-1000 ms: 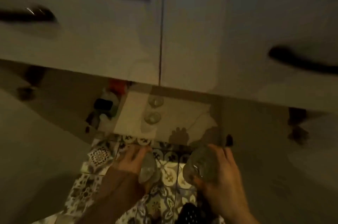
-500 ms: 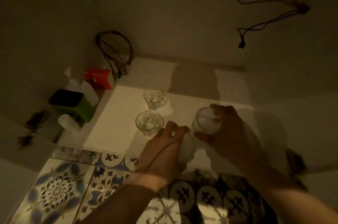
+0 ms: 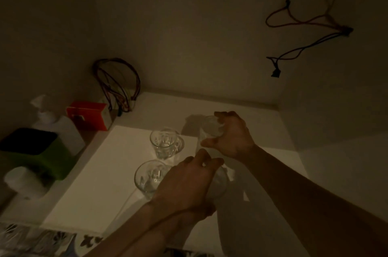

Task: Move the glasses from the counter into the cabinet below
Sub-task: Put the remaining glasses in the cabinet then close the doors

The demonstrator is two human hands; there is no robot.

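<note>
Both hands (image 3: 186,185) farther in now (each grip around a glass (image 3: 211,128)).

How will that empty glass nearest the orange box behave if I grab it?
The glass looks clear and thin-walled, so probably light, rigid and breakable. Its smooth sides may be slippery. It stands upright close to another glass, so a nudge could clink them.

Dim light, plain walls (image 3: 189,26), patterned floor tiles (image 3: 42,240)
</note>
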